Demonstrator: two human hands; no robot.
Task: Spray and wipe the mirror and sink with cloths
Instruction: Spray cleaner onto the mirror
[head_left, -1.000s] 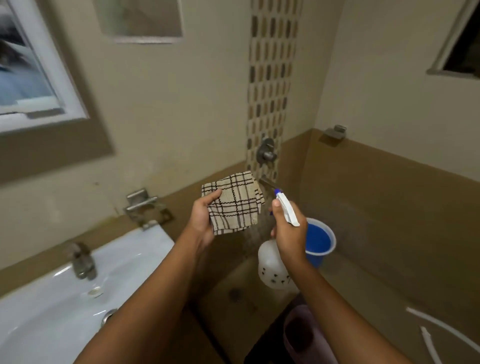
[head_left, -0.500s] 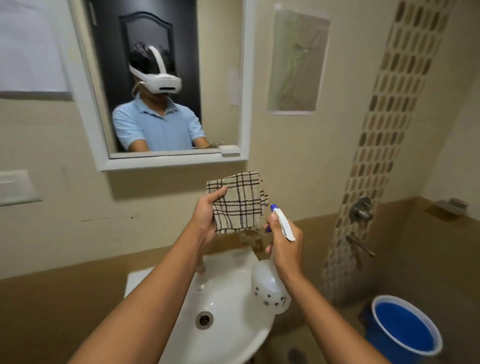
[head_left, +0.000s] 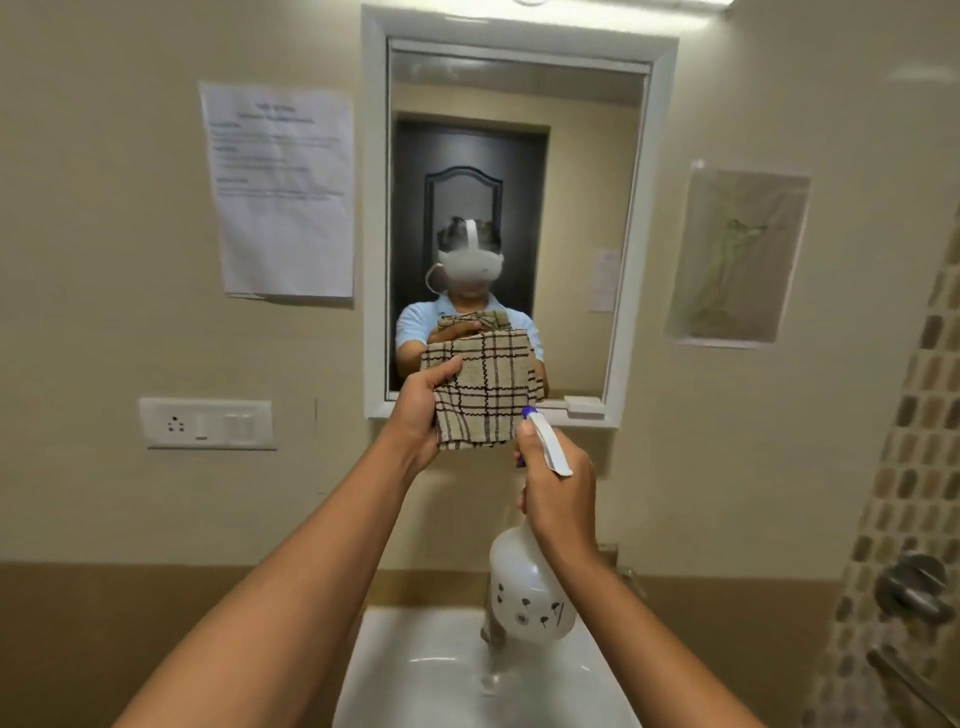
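A white-framed mirror (head_left: 571, 182) hangs straight ahead on the beige wall, its glass hazy. Below it, at the bottom of the view, is the white sink (head_left: 431, 675). My left hand (head_left: 418, 415) grips a folded beige cloth with dark checks (head_left: 485, 389), held up in front of the mirror's lower edge. My right hand (head_left: 556, 493) grips the neck of a white spray bottle (head_left: 530, 597) with a white trigger and blue nozzle, held just right of and below the cloth, nozzle toward the mirror. The tap is mostly hidden behind the bottle.
A printed paper sheet (head_left: 283, 189) is taped left of the mirror, a poster (head_left: 737, 254) to its right. A switch and socket plate (head_left: 208, 423) sits at lower left. Shower valve (head_left: 914, 587) and mosaic tile strip are at the right edge.
The view has swung left and up from the shower corner to face the mirror squarely. Both hands stay raised together with cloth and bottle, now in front of the mirror's lower part.
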